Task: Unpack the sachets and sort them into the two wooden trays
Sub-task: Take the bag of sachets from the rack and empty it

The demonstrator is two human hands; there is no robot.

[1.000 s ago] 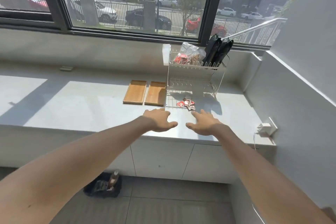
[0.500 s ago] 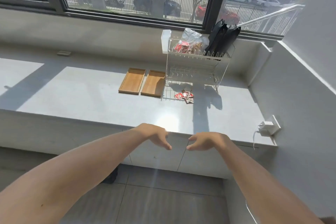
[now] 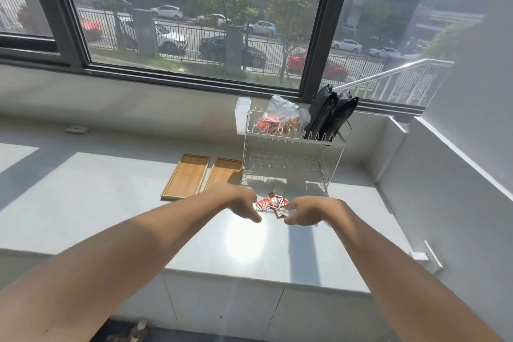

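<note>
Two shallow wooden trays lie side by side on the grey counter, the left tray (image 3: 186, 176) and the right tray (image 3: 226, 171). A small heap of red and brown sachets (image 3: 273, 203) lies in front of the wire rack. A clear plastic bag with more sachets (image 3: 283, 117) sits on the rack's top shelf. My left hand (image 3: 239, 201) hangs just left of the heap, fingers drooping and apart, holding nothing. My right hand (image 3: 311, 210) hovers just right of the heap, fingers loosely curled downward, also holding nothing.
A white two-tier wire rack (image 3: 291, 153) stands by the window, with black pouches (image 3: 330, 114) on its top shelf. A white charger (image 3: 424, 255) is plugged into the right wall. A grey wall closes the counter's right end.
The view has lifted towards the window. Both hands moved from the counter's front edge forward over the counter, now flanking the sachet heap.
</note>
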